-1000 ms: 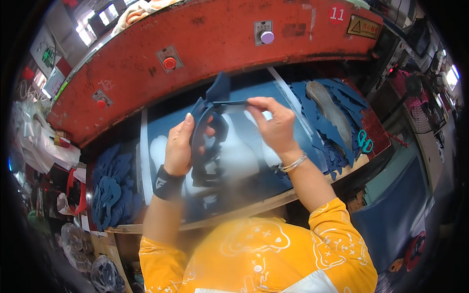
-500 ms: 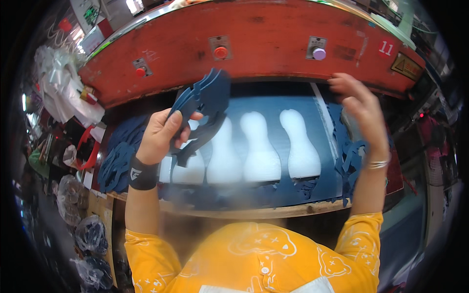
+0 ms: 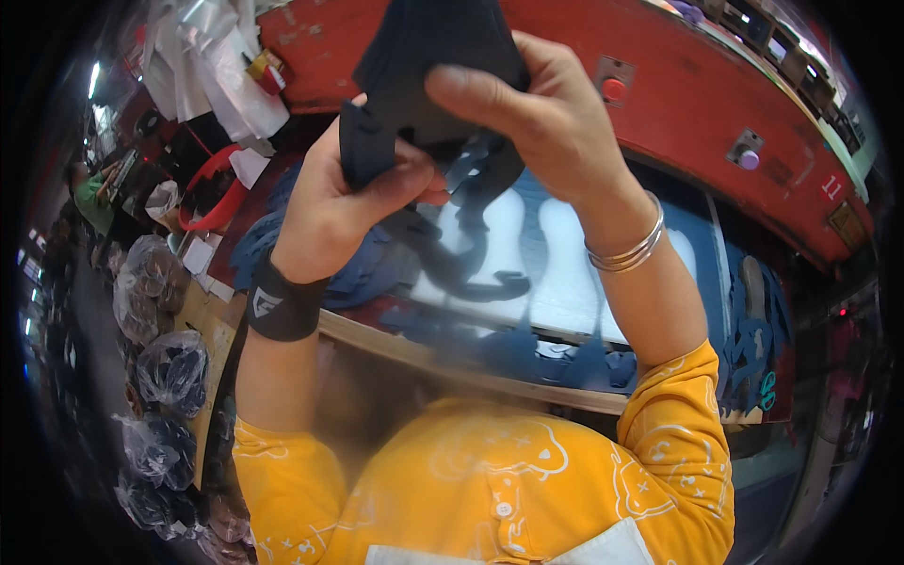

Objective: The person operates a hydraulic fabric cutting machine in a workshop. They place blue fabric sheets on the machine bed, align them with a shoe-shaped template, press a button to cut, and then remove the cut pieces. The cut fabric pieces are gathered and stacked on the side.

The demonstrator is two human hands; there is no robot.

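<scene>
My left hand (image 3: 344,202) grips the lower left end of a stack of dark blue cut sheet pieces (image 3: 433,66), raised in front of the red machine beam. My right hand (image 3: 541,113) holds the same stack from the right, its thumb pressed across the face. From the stack hangs a curved dark blue scrap strip (image 3: 508,282), partly smeared by motion. Below lies a dark blue sheet (image 3: 704,264) with white bottle-shaped areas (image 3: 565,254) showing in it; my hands and right arm hide part of them.
The red machine beam (image 3: 678,113) with push buttons crosses the far side. Dark blue scraps (image 3: 753,339) lie at the right and by my left wrist. Left are a red basin (image 3: 195,202), plastic-bagged bundles (image 3: 174,372) and hanging clear plastic (image 3: 221,80). A person (image 3: 92,202) stands far left.
The view has turned so the table sits further right. My right hand has come in from the right and taken hold of the stack, which is now higher and nearer.
</scene>
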